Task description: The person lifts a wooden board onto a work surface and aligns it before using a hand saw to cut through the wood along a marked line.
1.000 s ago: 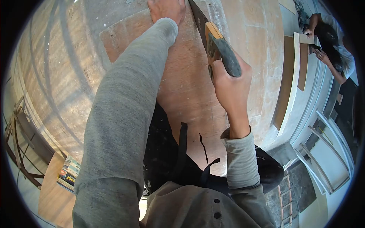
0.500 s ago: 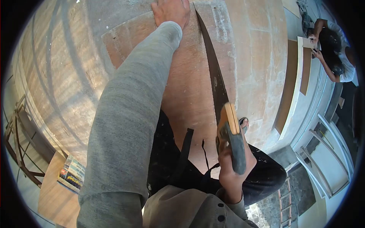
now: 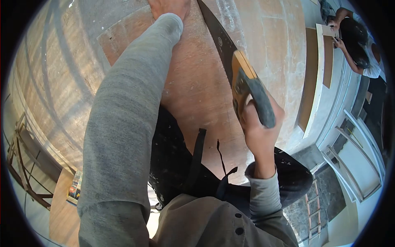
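My right hand (image 3: 261, 123) is closed round the dark and yellow-orange handle of a handsaw (image 3: 222, 41). The saw's long dark blade slants away toward the top of the view, along a reddish-brown plywood sheet (image 3: 197, 86). At the top edge, my left hand (image 3: 170, 8) presses down on that sheet, left of the blade. The thumb lies out to the side, and the other fingers are largely cut off by the frame. A dark strap (image 3: 199, 148) from my clothing hangs over the sheet near my knees.
A person (image 3: 356, 45) at the upper right handles a long wooden frame (image 3: 319, 82). White metal frames (image 3: 358, 152) stand at the right, with a ladder (image 3: 313, 210) below. At the lower left are a rusty metal frame (image 3: 26, 168) and a printed packet (image 3: 74, 187) on a wooden board (image 3: 63, 218).
My right hand has pushed the saw forward, up the view, and its arm has stretched out. The left hand stays on the sheet. The whole view has shifted slightly.
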Demonstrator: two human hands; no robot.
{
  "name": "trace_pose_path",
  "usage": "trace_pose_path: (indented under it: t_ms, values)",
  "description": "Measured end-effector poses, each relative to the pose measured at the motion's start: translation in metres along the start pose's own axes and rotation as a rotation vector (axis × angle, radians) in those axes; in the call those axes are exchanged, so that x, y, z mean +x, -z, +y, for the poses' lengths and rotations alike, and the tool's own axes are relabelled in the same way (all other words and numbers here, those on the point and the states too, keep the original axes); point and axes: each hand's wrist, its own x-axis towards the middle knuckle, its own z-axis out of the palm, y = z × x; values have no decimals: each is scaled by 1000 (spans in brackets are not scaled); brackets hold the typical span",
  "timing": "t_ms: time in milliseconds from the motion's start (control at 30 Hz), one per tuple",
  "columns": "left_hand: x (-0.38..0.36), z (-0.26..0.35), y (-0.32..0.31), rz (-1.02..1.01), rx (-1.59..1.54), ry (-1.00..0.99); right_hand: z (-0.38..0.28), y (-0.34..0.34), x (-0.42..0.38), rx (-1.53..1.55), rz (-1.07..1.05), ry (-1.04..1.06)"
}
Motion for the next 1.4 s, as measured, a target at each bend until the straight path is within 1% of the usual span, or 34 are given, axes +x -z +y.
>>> trace_pose_path:
  t_ms: [33, 67, 133, 167, 200, 233, 267, 333, 400, 433, 500, 533, 600, 633, 667, 700, 733, 767, 800, 833, 867, 900, 967, 1000, 1033, 1067, 1133, 1167, 1200, 1233, 1267, 1333, 1367, 1400]
  values:
    - [3, -5, -9, 66, -15, -15, 5, -12, 27, 36, -4, 40]
    - [2, -10, -12, 121, -16, -25, 8, -16, 23, 36, -12, 49]
    - [-15, -4, -9, 45, -11, -7, 9, -16, -10, -26, 33, 46]
    - [0, -6, -5, 48, 6, 16, -9, -7, -46, -137, 24, 43]
    - [18, -4, -2, 103, 12, 18, -20, 3, -68, -236, -5, 114]
    - [16, -1, -1, 61, 29, 28, -8, 8, -59, -228, -17, 129]
    - [4, -2, 3, -13, 48, 37, -5, 10, -48, -130, -20, 56]
    - [-11, -4, 6, -88, 32, 26, -1, 14, -35, 49, 5, -128]
    - [-1, -5, 0, 63, -23, -20, 7, -7, 19, -82, -64, 64]
    - [-2, -5, 3, 67, -30, -19, 11, -3, 7, -88, -61, 69]
    - [1, -4, 2, -6, -18, 14, 12, 3, -37, -69, 16, 70]
    - [12, -3, 4, 25, -16, 16, 9, 8, -62, -161, 143, 295]
    - [2, -3, 0, 17, 15, 37, 14, 20, -89, -130, 126, 146]
    - [-13, -3, -3, -29, 13, 30, 9, 18, -79, -98, 85, 115]
    - [-17, -2, -3, -9, 7, 18, 8, 12, -51, -64, 54, 101]
    - [-4, -2, -1, 60, 5, 8, 17, -4, -18, 56, 70, 73]
    - [11, -3, -2, 104, 3, 6, 21, -12, 7, 42, 48, 81]
    - [13, -11, -4, 119, 37, 8, 18, -15, 11, 30, 39, 118]
    - [0, -12, -10, 78, 59, -9, 15, -13, -2, 14, 52, 101]
    - [-18, -3, -10, 38, 43, -28, 11, -4, -40, -62, 77, 69]
    - [-12, -1, -2, -24, 31, -3, 9, 1, -64, -124, 82, 109]
    - [5, -4, 2, -65, 28, 29, 10, 7, -69, -109, 76, 160]
    - [14, -9, -3, 12, 50, 19, 0, 15, -85, -35, -26, 99]
    - [1, -7, -6, 42, 42, -4, 10, 3, -66, -33, 87, 86]
    - [0, 5, 17, -96, -13, 34, 15, -4, -30, -72, -10, 6]
    - [-1, 3, 14, -80, -13, 32, 16, -14, -6, -69, -7, 22]
    - [0, -4, 4, 25, 19, -1, 9, -33, 23, -14, -3, 104]
    - [-3, -2, -2, 22, 6, -9, 18, -25, -6, 13, 20, 47]
    - [-5, -2, -2, 12, 3, -7, 10, -4, -43, -210, -13, 17]
    - [1, -4, -1, 14, 7, 5, 12, 6, -76, -151, 51, 62]
    - [7, -5, 1, 20, 13, 10, 18, 17, -88, -146, 100, 170]
    - [0, -1, 4, 1, 21, 24, 10, 16, -72, -16, 66, 79]
    - [-7, 2, 2, -22, 8, 19, 16, 6, -42, -75, 43, 80]
    - [-5, 1, 1, -16, -1, -1, 16, -12, 0, 3, 50, 58]
